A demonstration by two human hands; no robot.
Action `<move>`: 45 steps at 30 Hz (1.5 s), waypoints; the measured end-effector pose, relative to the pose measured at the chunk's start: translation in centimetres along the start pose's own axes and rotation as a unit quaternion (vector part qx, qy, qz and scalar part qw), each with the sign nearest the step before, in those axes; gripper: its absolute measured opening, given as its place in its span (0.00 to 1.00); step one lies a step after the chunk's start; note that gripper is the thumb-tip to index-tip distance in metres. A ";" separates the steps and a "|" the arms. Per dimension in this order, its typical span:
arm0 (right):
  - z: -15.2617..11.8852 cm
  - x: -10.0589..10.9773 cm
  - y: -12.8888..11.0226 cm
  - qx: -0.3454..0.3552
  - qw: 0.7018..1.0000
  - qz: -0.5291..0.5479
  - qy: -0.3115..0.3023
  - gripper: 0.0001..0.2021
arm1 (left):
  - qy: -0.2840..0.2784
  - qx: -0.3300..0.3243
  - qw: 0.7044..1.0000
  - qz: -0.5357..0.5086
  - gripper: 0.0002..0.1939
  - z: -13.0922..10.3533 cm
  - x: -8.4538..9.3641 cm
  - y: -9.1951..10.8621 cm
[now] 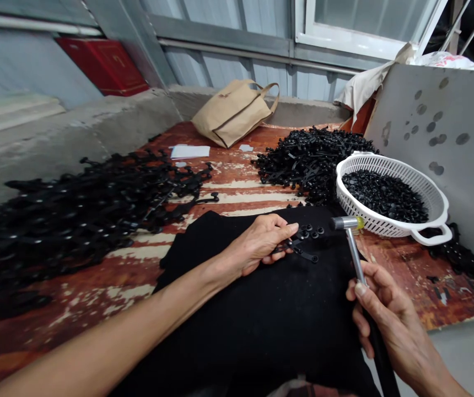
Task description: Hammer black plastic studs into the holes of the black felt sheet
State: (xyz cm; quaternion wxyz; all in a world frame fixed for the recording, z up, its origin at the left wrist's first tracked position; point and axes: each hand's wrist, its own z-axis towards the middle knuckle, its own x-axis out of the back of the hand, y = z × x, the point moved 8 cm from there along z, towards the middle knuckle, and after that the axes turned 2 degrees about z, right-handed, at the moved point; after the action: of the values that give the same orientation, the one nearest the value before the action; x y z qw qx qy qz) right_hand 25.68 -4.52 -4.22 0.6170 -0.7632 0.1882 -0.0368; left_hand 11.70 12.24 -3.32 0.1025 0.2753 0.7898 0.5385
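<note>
My left hand [264,242] is closed on a thin black part [303,253] with a round end, above a black cloth [262,309]. Several small round black pieces [313,231] lie on the cloth just beyond its fingertips. My right hand [386,309] grips a small mallet [355,253] by its dark handle, at the cloth's right side. The mallet's metal head has one dark face and one yellow face, and it is raised near the small pieces. Fingers hide part of what the left hand holds.
A heap of long black parts [75,215] spreads on the left; another pile [307,157] stands at the back. The white basket [439,193] on the right holds small black pieces. Behind are a tan bag [231,113] and white paper [190,151]. A grey panel [439,127] stands right.
</note>
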 end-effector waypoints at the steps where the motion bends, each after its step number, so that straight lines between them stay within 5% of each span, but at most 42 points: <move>1: 0.0 0.0 0.0 -0.001 1.000 -0.001 0.000 0.20 | 0.001 -0.003 1.000 0.003 0.11 0.0 0.0 0.0; 20: -0.1 -0.1 0.3 -0.013 1.000 -0.024 -0.006 0.21 | 0.037 -0.014 0.996 0.078 0.10 -0.1 -0.2 0.7; 24: -0.2 0.4 0.0 0.013 0.991 -0.131 0.001 0.20 | 0.047 0.022 0.993 0.104 0.08 -0.4 -0.2 0.9; 26: 0.2 0.4 -1.5 0.102 0.962 -0.252 0.006 0.21 | 0.050 0.038 0.991 0.115 0.07 -0.3 -0.2 0.8; 29: 0.6 -0.8 -4.3 0.270 0.868 -0.417 -0.007 0.26 | 0.046 0.035 0.991 0.118 0.08 -0.1 -0.2 0.6; 33: 1.8 -2.3 -4.8 0.301 0.760 -0.574 -0.042 0.31 | 0.026 0.022 0.993 0.116 0.07 0.0 -0.5 0.7; 45: 1.8 -2.8 -4.7 0.300 0.697 -0.650 -0.053 0.35 | 0.018 -0.028 0.993 0.114 0.04 -0.2 -0.1 1.3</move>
State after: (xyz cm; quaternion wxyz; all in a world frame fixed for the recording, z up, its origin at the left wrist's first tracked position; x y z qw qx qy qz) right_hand 24.71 -1.18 0.31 0.6448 -0.4707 -0.4084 -0.4426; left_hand 12.13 12.32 -2.11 0.0340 0.3508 0.7399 0.5730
